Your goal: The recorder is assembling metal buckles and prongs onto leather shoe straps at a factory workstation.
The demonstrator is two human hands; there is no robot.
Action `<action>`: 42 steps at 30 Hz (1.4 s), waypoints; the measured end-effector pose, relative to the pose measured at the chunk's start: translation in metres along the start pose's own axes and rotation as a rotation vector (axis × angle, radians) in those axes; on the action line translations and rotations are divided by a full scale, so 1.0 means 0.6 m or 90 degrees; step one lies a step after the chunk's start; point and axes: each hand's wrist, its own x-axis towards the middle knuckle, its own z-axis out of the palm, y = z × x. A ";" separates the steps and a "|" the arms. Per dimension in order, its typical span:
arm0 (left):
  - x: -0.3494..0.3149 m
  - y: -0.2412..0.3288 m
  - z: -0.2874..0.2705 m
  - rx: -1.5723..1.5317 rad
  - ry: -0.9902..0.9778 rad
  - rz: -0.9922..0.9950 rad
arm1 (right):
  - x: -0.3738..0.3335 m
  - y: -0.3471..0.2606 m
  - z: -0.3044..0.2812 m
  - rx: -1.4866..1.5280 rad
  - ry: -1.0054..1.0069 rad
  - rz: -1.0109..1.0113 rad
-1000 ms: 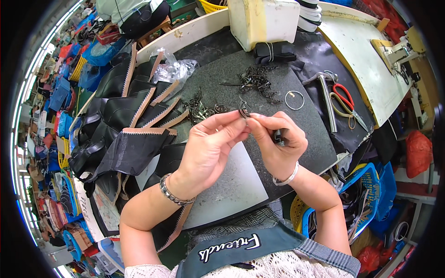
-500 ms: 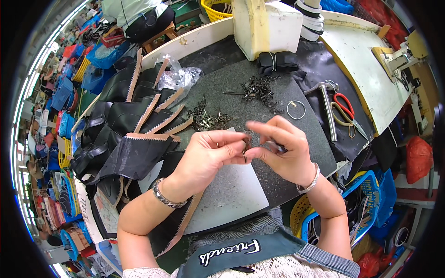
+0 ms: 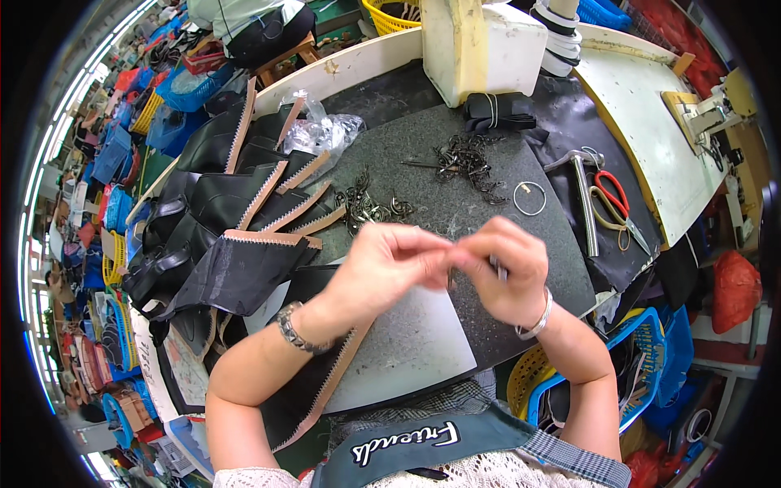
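My left hand and my right hand meet over the dark grey work mat, fingertips pinched together on a small dark metal clasp that is mostly hidden and blurred. A thin dark piece shows between my right fingers. Just beyond my left hand lies a small heap of metal hooks. A second heap of hooks lies farther back. A black piece with a tan zigzag edge lies under my left forearm.
A stack of black leather pieces with tan zigzag trim fills the left. A metal ring, a hammer and red-handled scissors lie at right. A cream machine base stands at the back. Baskets sit below right.
Both hands have drawn closer to me and lower over the mat, still pinched together. The right hand now covers the small piece more.
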 end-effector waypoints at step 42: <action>-0.021 0.022 -0.006 -0.068 0.105 0.101 | 0.001 -0.029 0.013 -0.291 0.026 0.000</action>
